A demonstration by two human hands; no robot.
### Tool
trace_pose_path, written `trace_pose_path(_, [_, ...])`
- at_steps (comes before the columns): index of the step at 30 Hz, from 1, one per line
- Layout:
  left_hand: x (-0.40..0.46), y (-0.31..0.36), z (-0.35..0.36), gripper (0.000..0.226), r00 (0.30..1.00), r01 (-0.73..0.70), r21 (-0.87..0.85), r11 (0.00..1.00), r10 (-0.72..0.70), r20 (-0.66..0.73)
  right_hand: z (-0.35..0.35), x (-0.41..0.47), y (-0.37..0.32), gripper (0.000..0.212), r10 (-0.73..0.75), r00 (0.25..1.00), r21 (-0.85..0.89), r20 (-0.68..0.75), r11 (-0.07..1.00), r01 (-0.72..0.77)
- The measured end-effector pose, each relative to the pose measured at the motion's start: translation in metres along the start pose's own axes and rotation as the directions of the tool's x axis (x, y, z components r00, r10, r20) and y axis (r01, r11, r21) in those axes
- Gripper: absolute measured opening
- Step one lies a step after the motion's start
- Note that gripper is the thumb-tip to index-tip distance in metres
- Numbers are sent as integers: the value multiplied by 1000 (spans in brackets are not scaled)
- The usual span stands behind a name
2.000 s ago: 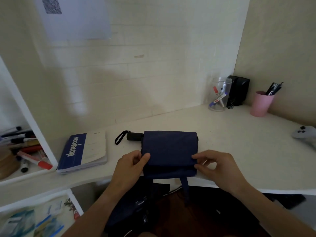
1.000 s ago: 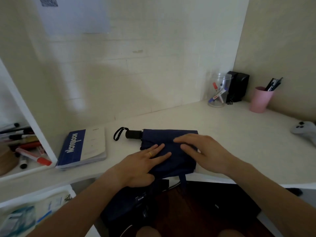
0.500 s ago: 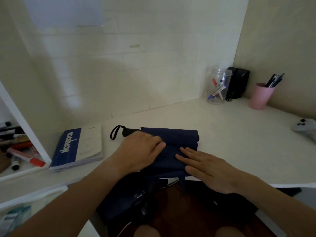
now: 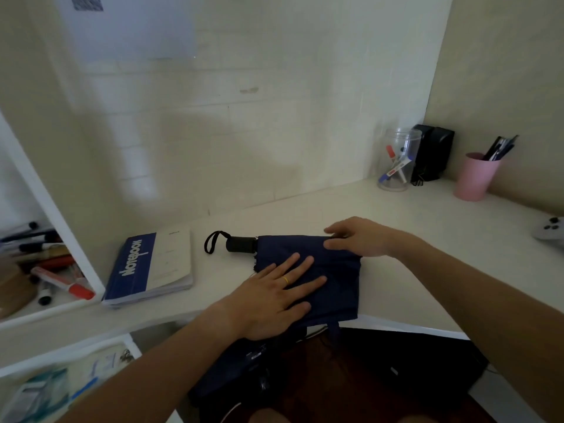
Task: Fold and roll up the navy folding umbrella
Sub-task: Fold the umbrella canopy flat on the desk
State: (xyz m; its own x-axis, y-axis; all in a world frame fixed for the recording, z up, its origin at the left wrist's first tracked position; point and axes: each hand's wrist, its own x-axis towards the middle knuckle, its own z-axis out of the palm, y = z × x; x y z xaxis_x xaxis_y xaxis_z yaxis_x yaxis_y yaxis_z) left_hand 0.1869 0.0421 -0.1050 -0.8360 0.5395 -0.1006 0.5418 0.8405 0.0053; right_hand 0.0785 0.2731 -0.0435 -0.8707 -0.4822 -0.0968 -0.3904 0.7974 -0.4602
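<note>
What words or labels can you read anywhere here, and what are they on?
"NOTEBOOK": on the blue cover of the notebook, running sideways.
Small print on the notebook's pale panel: too blurred to read.
QR code on the wall sheet: a code, no readable text.
Labels on markers in the clear jar: too small to read.

You can read one word: "NOTEBOOK", in white capitals running along the blue cover band of the notebook on the desk. The sheet on the wall bears a QR-like code; its print is illegible.
</note>
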Motion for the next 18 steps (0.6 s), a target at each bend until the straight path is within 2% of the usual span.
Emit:
trace_pose_path(2, [0, -1, 2, 55, 1000, -2, -20, 1000, 2, 1, -3, 9, 4, 42, -31, 996, 60, 85, 998, 26])
trace_pose_path(5, [5, -3, 2, 54, 1000, -12, -58, 998, 12, 0, -6, 13, 7, 42, -57, 994, 55, 90, 997, 52])
trace_pose_path(8, [11, -2, -1, 55, 1000, -11, -68, 998, 11, 1, -6, 13, 7, 45, -52, 998, -50, 23, 997, 53])
trace_pose_path(11, [10, 0, -1, 58, 998, -24, -38, 999, 22, -60, -3, 8, 9, 47, -62, 997, -100, -41, 993, 57])
trace_pose_path(14, [2, 4, 7, 61, 990, -19, -22, 1000, 16, -138, 2, 1, 11, 42, -111, 990, -194, -92, 977, 91])
trace_pose_path(18, [-3, 11, 11, 59, 993, 17, -69, 997, -25, -119, 11, -8, 16, 37, -216, 962, -335, -168, 930, 151])
